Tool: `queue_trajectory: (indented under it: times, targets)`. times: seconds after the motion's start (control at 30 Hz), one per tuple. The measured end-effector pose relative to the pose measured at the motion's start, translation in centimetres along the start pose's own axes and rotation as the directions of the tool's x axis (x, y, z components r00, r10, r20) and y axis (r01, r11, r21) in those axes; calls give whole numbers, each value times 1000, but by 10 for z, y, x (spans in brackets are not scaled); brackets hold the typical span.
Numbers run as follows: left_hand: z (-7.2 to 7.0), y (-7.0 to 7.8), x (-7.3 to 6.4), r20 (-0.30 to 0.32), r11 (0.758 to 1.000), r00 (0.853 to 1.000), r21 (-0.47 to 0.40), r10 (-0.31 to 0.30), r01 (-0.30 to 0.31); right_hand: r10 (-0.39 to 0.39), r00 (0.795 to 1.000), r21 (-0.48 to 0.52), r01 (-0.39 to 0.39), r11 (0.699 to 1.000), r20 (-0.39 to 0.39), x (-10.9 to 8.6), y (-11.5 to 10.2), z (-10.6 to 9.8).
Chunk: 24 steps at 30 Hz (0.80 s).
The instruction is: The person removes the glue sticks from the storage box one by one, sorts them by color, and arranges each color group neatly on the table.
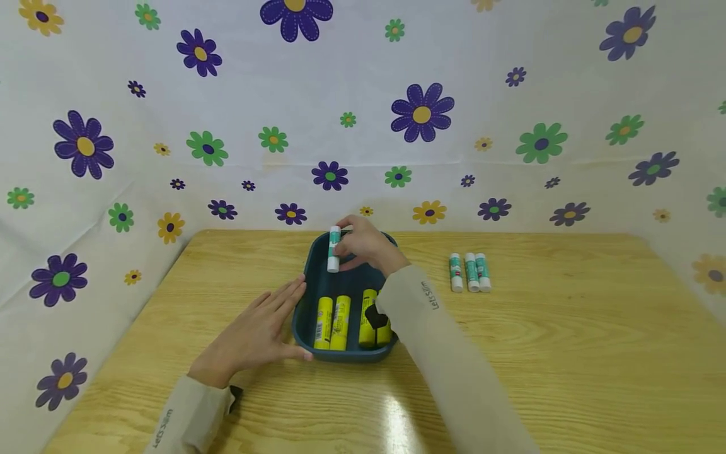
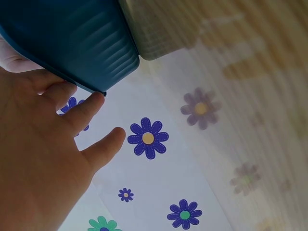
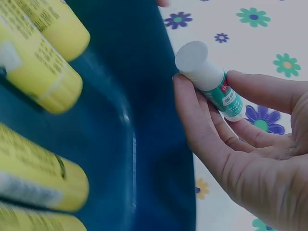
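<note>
Wooden table: supports the blue bin.
Blue bin: position landmark.
Left hand: fingers extended and spread against the bin's left rim, apparently bracing it.
Right hand: pinches one glue stick over the bin. Step, as judged: transfer; inward or outward cannot be told. Next move likely calls for a firm pinch and rim clearance.
Yellow glue sticks: four, in the bin's near half, axes near-to-far.
Loose teal-and-white glue sticks: three, right of the bin.
Held teal-and-white glue stick: over the bin's far-left part; long axis near-to-far, white ends; exact tilt unclear.
</note>
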<state>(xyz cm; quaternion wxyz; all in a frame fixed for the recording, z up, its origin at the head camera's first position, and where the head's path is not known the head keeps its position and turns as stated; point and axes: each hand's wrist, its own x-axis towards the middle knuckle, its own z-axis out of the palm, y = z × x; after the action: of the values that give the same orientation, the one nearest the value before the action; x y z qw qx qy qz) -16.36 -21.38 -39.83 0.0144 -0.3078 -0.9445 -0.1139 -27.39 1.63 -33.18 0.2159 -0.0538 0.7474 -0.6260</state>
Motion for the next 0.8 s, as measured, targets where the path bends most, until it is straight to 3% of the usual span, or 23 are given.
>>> queue_trajectory:
  times: [0.43,0.8]
  targets:
    - [0,0,-2,-19,1000,1000,1,3,-3,-67,998,-44,66,997,-13,-22,-6,-31]
    - [2,1,-1,-25,1000,1000,8,-2,2,-73,996,-21,72,997,-52,-37,8,-64]
